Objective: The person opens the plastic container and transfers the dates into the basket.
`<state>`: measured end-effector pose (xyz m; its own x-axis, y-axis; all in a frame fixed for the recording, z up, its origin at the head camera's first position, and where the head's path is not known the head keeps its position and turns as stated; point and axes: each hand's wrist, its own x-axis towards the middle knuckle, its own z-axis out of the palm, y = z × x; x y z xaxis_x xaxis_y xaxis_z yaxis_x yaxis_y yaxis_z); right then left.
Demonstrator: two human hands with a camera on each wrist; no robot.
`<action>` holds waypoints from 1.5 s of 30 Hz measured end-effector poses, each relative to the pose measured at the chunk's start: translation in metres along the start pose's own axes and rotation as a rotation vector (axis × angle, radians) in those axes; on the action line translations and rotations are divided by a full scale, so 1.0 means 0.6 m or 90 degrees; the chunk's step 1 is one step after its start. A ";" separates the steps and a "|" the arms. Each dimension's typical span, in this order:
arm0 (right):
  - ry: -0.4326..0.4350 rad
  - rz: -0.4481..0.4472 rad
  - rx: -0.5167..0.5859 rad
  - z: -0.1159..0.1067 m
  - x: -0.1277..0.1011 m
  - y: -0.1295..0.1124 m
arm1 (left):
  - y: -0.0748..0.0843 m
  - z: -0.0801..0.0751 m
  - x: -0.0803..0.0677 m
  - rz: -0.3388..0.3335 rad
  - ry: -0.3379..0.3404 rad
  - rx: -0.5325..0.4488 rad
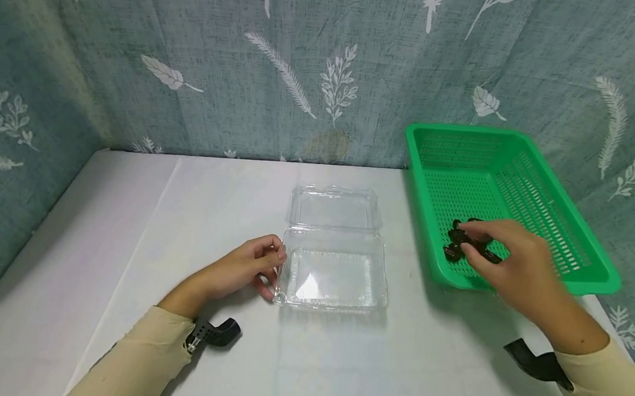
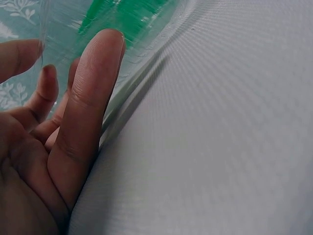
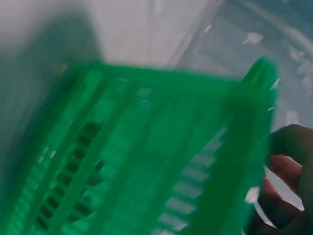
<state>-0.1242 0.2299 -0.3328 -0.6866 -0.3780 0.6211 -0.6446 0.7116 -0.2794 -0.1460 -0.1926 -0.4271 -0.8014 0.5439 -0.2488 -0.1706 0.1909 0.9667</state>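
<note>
A clear plastic clamshell container (image 1: 331,273) lies with its lid (image 1: 336,209) folded back on the white table. At its left side, my left hand (image 1: 247,264) holds the rim between thumb and fingers. The left wrist view shows these fingers (image 2: 88,88) against the see-through wall. My right hand (image 1: 519,260) reaches over the near wall of the green basket (image 1: 419,187). Its thumb and index fingertip are apart above several small dark, shiny pieces (image 1: 452,253). The hand partly hides the pieces. In the blurred right wrist view, the right hand (image 3: 288,186) shows at the basket's edge.
The slotted basket stands at the back right of the white tablecloth (image 1: 223,190), close to the leaf-patterned curtain (image 1: 206,115). The curtain rises behind the table and at both sides. A black wrist mount (image 1: 220,333) sticks out beside the left sleeve, and another (image 1: 536,362) beside the right.
</note>
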 end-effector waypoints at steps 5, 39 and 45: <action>-0.132 0.104 -0.067 0.000 0.005 0.040 | -0.003 -0.004 0.001 0.003 0.004 0.004; -0.207 0.179 -0.114 -0.010 0.019 0.057 | 0.027 -0.016 -0.027 -0.012 0.185 0.075; -0.076 0.121 -0.132 -0.014 0.014 0.040 | 0.091 -0.053 -0.083 0.011 0.444 0.615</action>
<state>-0.1426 0.2485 -0.3282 -0.8305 -0.2851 0.4785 -0.4271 0.8774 -0.2184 -0.1336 -0.2352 -0.3602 -0.9891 0.0483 0.1390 0.1066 0.8865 0.4504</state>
